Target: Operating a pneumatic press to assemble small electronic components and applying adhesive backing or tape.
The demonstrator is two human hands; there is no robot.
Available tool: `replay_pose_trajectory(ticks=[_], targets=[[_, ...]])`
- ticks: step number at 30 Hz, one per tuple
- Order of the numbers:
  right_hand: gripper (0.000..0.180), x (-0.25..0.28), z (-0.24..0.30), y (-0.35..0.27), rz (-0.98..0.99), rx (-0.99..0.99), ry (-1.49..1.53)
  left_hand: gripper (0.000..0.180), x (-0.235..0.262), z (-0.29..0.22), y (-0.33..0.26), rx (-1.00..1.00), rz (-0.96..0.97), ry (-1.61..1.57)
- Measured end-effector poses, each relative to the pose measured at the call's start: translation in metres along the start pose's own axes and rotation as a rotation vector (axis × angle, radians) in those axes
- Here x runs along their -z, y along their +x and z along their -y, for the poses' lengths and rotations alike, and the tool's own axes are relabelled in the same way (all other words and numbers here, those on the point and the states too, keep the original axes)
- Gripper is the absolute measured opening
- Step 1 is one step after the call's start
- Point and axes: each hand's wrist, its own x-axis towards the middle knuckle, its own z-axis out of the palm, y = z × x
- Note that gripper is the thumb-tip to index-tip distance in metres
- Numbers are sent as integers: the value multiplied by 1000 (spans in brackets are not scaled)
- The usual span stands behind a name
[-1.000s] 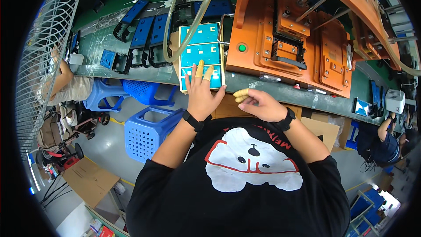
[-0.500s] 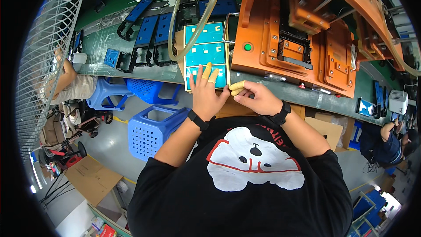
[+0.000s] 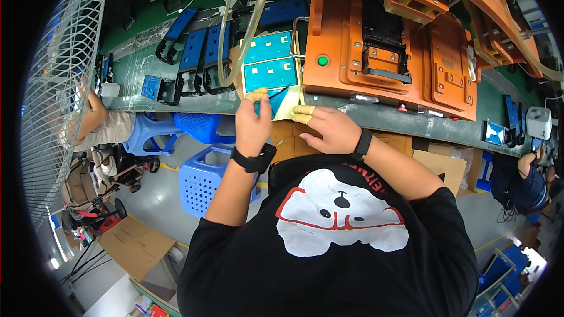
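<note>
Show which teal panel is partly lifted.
The bottom panel, pinched by the left hand, pale backing showing; the middle panel and top panel lie flat.

Black shirt (image 3: 235, 270) (white cartoon animal (image 3: 341, 238)), yellowish finger covers (image 3: 302, 118), black wristbands (image 3: 363, 144), one possibly a watch (image 3: 267, 155).

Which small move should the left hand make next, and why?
Probably lift the lowest teal film further off its pale backing: the left hand seems to pinch it, bare backing shows beside it, and the right hand is by the backing's lower right corner.
</note>
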Motion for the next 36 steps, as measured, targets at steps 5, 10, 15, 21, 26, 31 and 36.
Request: replay_pose_trajectory(ticks=[5, 10, 15, 21, 26, 31, 36], targets=[[42, 1, 6, 2, -28, 44, -181, 19, 27, 41, 16, 113, 87, -203], [41, -10, -1, 1, 174, -63, -271, 33, 102, 99, 20, 340, -206, -641], [42, 46, 23, -3, 17, 48, -208, 25, 200, 101, 18, 381, -503, -382], [29, 173, 53, -19, -677, -58, -627, 11, 115, -27, -30, 159, 377, -254], [11, 196, 31, -24, -316, -18, -715, 11, 12, -90, 1, 6, 665, -434], [14, 268, 74, -63, -605, 91, -356, 9, -48, -148, 57, -300, 525, -338], [20, 303, 86, -254, -1124, -250, 421, 15, -77, -187, 111, -346, 585, -94]])
